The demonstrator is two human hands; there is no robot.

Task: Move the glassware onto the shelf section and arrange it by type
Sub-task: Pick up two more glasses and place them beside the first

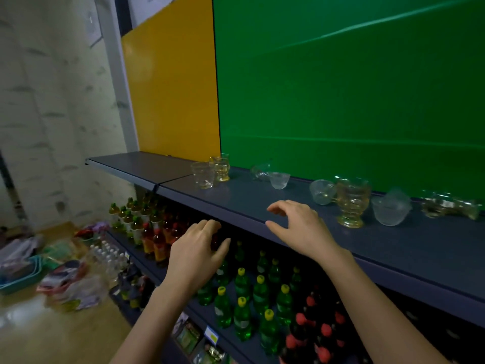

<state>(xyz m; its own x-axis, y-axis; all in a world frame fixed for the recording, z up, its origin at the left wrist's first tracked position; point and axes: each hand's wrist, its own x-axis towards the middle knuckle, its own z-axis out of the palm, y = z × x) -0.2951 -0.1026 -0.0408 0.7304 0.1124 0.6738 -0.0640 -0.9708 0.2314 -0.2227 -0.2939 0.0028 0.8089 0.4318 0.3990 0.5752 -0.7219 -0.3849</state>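
Glassware stands along the dark blue shelf (275,206). At the left are a clear tumbler (202,175) and an amber tumbler (220,168) side by side. Further right lie a tipped clear piece (260,170), a small clear bowl (279,180), a clear bowl on its side (322,191), a tall amber footed glass (352,202), stacked clear bowls (391,209) and amber glasses lying down (450,204). My right hand (301,227) hovers over the shelf's front edge, fingers apart, holding nothing. My left hand (199,248) hangs lower, in front of the shelf, also empty.
Below the shelf stand rows of green bottles (242,298), red-capped dark bottles (315,332) and tea bottles (136,222). Green and yellow panels back the shelf. Bags and a teal basket (21,277) lie on the floor at the left.
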